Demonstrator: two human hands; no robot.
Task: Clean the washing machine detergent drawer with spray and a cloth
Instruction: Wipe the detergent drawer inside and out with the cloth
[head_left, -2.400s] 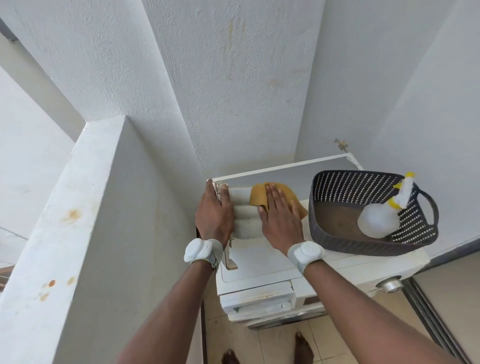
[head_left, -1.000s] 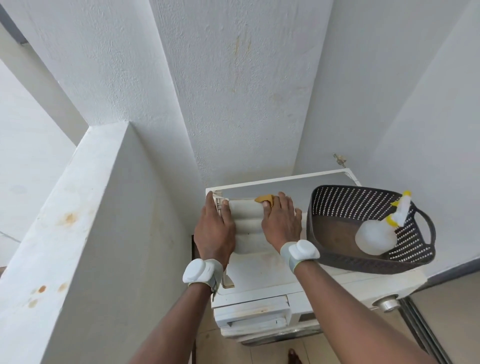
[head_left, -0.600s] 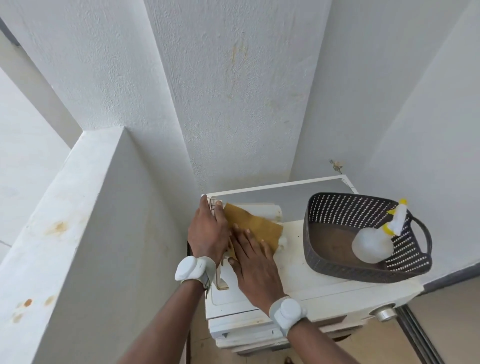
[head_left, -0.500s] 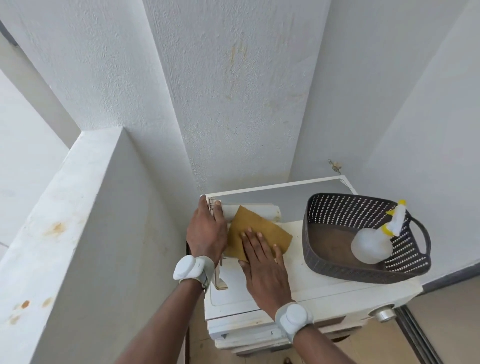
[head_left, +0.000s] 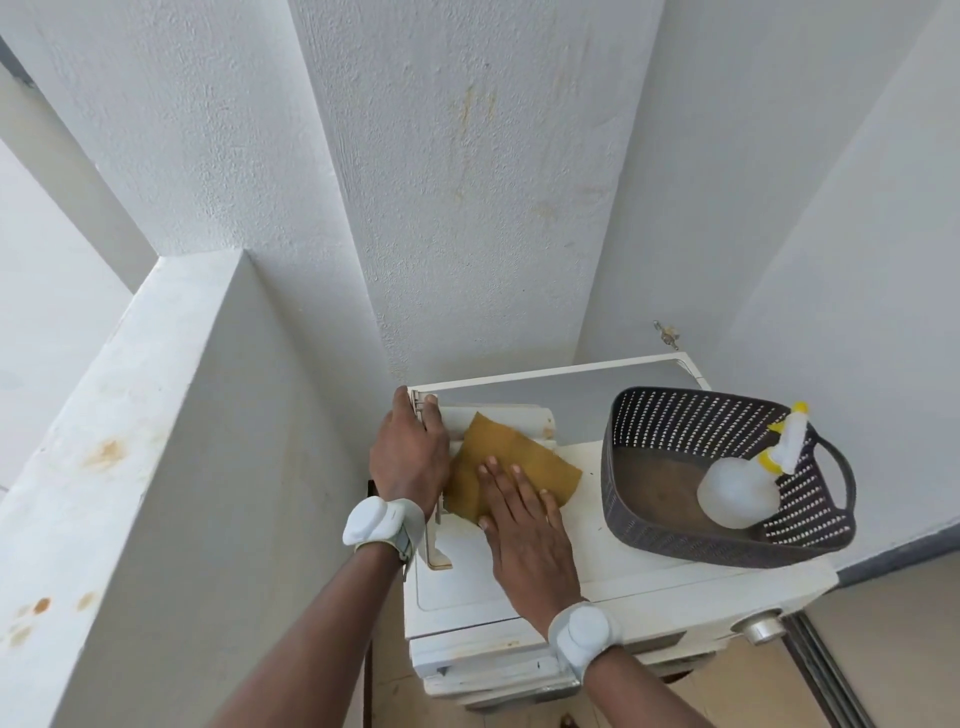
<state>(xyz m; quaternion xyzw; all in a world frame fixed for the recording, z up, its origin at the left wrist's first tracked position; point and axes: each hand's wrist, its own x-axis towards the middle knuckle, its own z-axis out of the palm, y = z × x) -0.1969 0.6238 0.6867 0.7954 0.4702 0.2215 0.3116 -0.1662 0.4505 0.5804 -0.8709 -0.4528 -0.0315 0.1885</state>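
Note:
The white detergent drawer (head_left: 498, 415) lies on top of the washing machine (head_left: 613, 551), near its back left corner. My left hand (head_left: 410, 457) grips the drawer's left side. A mustard-yellow cloth (head_left: 511, 457) is spread flat over the drawer's near part. My right hand (head_left: 524, 530) lies flat on the cloth, fingers extended and pressing down. The white spray bottle (head_left: 740, 493) with a yellow nozzle lies inside the dark basket (head_left: 654, 525) on the right.
White walls close in behind and to the right of the machine. A white ledge (head_left: 119, 457) runs along the left. A metal knob (head_left: 761, 626) sits on the machine's front right. Tiled floor shows below.
My right hand has drawn the cloth from the drawer's far end toward me, and the cloth now lies spread flat. My left hand has kept its hold on the drawer.

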